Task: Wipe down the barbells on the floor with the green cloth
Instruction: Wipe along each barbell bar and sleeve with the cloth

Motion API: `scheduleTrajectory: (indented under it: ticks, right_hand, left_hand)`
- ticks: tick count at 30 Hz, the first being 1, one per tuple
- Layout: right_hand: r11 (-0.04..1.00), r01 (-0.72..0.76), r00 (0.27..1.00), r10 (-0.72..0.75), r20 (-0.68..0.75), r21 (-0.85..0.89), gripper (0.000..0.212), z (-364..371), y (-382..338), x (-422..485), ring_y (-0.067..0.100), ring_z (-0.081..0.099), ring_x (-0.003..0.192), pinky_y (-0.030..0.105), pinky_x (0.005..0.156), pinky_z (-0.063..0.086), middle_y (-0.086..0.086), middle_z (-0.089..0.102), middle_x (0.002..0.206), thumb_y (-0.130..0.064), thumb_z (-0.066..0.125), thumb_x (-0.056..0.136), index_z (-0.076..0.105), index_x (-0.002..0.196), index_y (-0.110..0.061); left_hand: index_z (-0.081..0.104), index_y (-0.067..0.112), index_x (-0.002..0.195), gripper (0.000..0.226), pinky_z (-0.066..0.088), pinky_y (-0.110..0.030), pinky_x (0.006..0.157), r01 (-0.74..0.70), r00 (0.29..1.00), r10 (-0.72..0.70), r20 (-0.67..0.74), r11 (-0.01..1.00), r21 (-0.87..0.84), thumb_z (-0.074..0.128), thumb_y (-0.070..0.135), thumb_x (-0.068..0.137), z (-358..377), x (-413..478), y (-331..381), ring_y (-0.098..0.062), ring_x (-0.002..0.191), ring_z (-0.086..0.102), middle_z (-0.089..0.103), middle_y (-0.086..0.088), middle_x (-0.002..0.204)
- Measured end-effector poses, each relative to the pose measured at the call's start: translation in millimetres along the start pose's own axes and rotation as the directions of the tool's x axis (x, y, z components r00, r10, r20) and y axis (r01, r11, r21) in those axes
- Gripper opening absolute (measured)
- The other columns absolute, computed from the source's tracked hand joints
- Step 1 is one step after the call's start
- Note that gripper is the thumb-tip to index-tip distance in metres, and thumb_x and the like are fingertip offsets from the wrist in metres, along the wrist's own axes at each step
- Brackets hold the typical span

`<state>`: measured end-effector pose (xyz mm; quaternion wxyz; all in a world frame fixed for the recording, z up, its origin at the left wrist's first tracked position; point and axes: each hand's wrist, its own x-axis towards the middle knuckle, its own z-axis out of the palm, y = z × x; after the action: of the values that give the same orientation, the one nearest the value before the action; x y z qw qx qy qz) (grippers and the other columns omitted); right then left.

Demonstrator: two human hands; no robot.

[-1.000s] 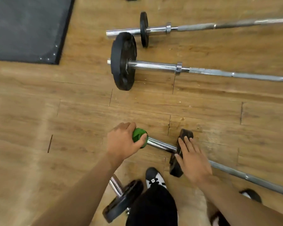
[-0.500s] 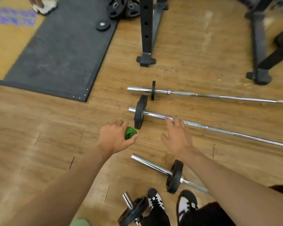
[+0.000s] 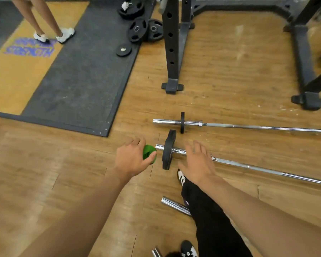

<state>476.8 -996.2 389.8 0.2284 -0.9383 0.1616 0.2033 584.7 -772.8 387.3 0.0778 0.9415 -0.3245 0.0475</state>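
Left grip (image 3: 131, 158) curls round the balled green cloth (image 3: 149, 153); right grip (image 3: 198, 164), spread open and empty, hovers over the chrome barbell (image 3: 248, 166).

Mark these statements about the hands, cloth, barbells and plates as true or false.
1. The left hand holds the cloth. True.
2. The right hand grips a bar. False: it is open, fingers spread, over the middle barbell.
3. The far barbell carries the bigger plate. False: it carries the small plate; the big plate is on the middle barbell.
4. Loose plates lie on the mat. True.
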Motion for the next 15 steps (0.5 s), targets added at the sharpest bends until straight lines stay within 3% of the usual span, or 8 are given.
scheduleTrajectory:
  ticks: [8, 15]
  right_hand:
    - [0.997, -0.075, 0.981, 0.067, 0.184, 0.036, 0.08, 34.5, 18.1, 153.8, 0.032, 0.011, 0.157, 0.042, 0.126, 0.02, 0.012, 0.01, 0.171, -0.047, 0.054, 0.102, 0.01, 0.165, -0.026]
    - [0.993, -0.119, 0.965, 0.12, 0.232, -0.021, 0.069, 51.2, 25.1, 240.0, 0.032, 0.024, 0.149, 0.04, 0.123, 0.022, 0.014, 0.029, 0.159, -0.04, 0.054, 0.1, 0.025, 0.16, -0.022]
  left_hand:
    - [0.059, 0.017, 0.079, 0.049, 0.032, -0.026, 0.055, 0.014, 0.985, -0.017, 0.171, 1.0, 0.018, 0.044, 0.062, 0.091, 108.1, 93.0, -48.5, -0.022, 0.062, 0.057, 0.06, 0.001, 0.068]
    - [0.061, 0.015, 0.084, 0.055, 0.032, -0.027, 0.053, 0.068, 0.974, -0.057, 0.218, 0.997, -0.042, 0.039, 0.065, 0.092, 154.0, 153.3, -60.9, -0.025, 0.065, 0.058, 0.063, -0.002, 0.071]
